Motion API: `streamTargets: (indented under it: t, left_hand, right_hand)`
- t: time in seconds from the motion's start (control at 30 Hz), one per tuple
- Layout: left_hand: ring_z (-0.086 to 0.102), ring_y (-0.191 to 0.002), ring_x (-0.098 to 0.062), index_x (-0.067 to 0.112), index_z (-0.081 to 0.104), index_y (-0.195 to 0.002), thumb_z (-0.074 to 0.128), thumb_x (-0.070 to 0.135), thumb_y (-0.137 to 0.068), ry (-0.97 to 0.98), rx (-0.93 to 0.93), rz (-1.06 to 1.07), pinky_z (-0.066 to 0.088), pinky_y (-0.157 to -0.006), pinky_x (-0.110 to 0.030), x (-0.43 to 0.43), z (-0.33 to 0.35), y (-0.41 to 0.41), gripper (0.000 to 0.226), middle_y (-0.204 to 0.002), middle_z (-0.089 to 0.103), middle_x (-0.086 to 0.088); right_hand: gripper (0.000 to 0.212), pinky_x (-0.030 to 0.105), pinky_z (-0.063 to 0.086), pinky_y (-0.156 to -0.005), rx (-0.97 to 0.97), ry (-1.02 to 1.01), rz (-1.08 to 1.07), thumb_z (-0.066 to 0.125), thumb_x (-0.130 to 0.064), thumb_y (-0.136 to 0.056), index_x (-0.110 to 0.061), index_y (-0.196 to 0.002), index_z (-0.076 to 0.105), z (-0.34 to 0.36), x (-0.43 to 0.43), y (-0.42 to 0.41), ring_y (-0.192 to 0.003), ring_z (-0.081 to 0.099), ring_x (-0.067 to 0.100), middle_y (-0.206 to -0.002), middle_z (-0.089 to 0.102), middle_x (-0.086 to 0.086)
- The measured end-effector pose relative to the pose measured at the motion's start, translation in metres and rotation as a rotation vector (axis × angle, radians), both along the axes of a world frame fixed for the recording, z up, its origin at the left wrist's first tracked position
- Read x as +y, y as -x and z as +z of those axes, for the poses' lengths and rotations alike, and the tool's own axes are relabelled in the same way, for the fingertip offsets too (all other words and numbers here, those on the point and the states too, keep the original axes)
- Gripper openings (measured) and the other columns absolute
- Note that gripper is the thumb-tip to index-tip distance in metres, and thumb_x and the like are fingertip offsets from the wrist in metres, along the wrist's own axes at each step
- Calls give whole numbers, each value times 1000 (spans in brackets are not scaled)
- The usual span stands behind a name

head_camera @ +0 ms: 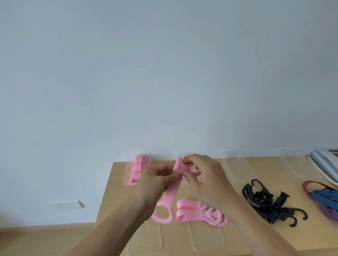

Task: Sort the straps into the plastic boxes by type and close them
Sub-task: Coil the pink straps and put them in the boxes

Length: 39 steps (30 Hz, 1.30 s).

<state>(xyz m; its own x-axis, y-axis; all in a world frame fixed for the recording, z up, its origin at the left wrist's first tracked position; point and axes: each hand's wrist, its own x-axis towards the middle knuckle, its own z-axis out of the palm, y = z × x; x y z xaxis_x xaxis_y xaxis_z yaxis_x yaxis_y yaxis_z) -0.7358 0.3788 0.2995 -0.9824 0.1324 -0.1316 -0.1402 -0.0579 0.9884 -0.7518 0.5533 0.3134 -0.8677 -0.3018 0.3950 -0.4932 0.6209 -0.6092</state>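
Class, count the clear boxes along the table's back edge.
4: left box holding pink straps; second box half-hidden behind right hand; third box right of it; fourth box beside phone.

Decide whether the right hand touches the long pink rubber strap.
Touching. Head view shows the right hand pinching the long pink rubber strap near its folded end.

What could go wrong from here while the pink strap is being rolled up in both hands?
1. The left hand and right hand pinch only the rolled top of the pink strap. Its long ring end hangs free, so the roll may spring open.
2. That hanging end is close to the loose pink straps and could snag or drag them.
3. The clear box already holds several pink rolls, so another might stop the lid closing.
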Motion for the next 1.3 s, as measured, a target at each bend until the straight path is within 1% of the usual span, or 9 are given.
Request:
streamTargets:
  t: [0.13,0.3,0.47,0.57,0.77,0.93,1.07,1.2,1.3]
  left_hand:
    - [73,-109,-32,15,81,-110,66,9,-99,-19,-43,-30,56,-99,-44,-1,0,-2,20,-109,79,-16]
    - [74,-88,-26,3,78,-109,67,20,-99,31,-103,-54,60,-86,-38,-5,3,-3,22,-109,75,-25]
    - [73,-86,-23,14,81,-105,70,34,-97,34,-85,-73,59,-80,-34,-5,10,-4,24,-102,78,-18]
    - [62,-85,-19,18,82,-105,65,44,-97,19,-37,-104,50,-82,-33,-5,12,-5,32,-95,72,-10]
    - [72,-100,-29,8,79,-108,66,30,-91,-105,3,-97,56,-96,-46,-6,8,-5,30,-112,76,-23]
    - [72,-113,-36,10,76,-117,73,26,-88,-145,-8,-43,57,-101,-48,-2,2,-6,33,-115,77,-19]
    - [73,-110,-30,17,77,-113,75,25,-80,-94,4,16,55,-104,-53,4,-3,-8,34,-112,79,-10]
    - [73,-109,-30,16,74,-114,72,21,-76,-66,19,46,55,-104,-54,6,-3,-7,38,-111,79,-9]
    - [72,-111,-32,12,68,-120,68,14,-74,-78,3,64,53,-106,-55,7,-4,-6,46,-113,78,-11]
  right_hand:
    - [10,16,46,-71,-2,-16,-20,67,-16,-88,-22,-96,68,4,1,-1,-87,59,6,-89,67,-15]
    - [8,32,48,-71,39,-43,-67,69,-17,-85,-24,-87,68,10,1,-2,-78,58,13,-79,66,-14]
    - [15,29,47,-69,167,-104,-119,74,-12,-81,-22,-90,71,2,-6,-6,-81,57,16,-80,65,-9]
    - [22,25,46,-67,261,-119,-137,76,-7,-75,-22,-90,73,-5,-8,-10,-80,56,16,-78,60,-8]
    - [22,26,50,-75,307,-14,-94,73,-13,-81,-24,-100,76,-11,-9,-18,-89,60,13,-97,62,-9]
    - [24,26,50,-82,304,-24,-69,64,-5,-84,-18,-101,76,-6,-7,-23,-99,60,13,-102,65,-8]
    - [22,33,52,-83,236,80,-66,70,2,-82,-16,-92,77,1,-5,-20,-97,63,12,-96,70,-10]
    - [27,33,53,-84,-55,113,-115,67,-13,-91,-20,-117,69,8,-4,-16,-102,60,6,-110,68,-9]
    - [21,34,53,-86,-173,32,-76,63,-20,-94,-23,-114,69,10,-3,-14,-101,60,7,-108,67,-10]
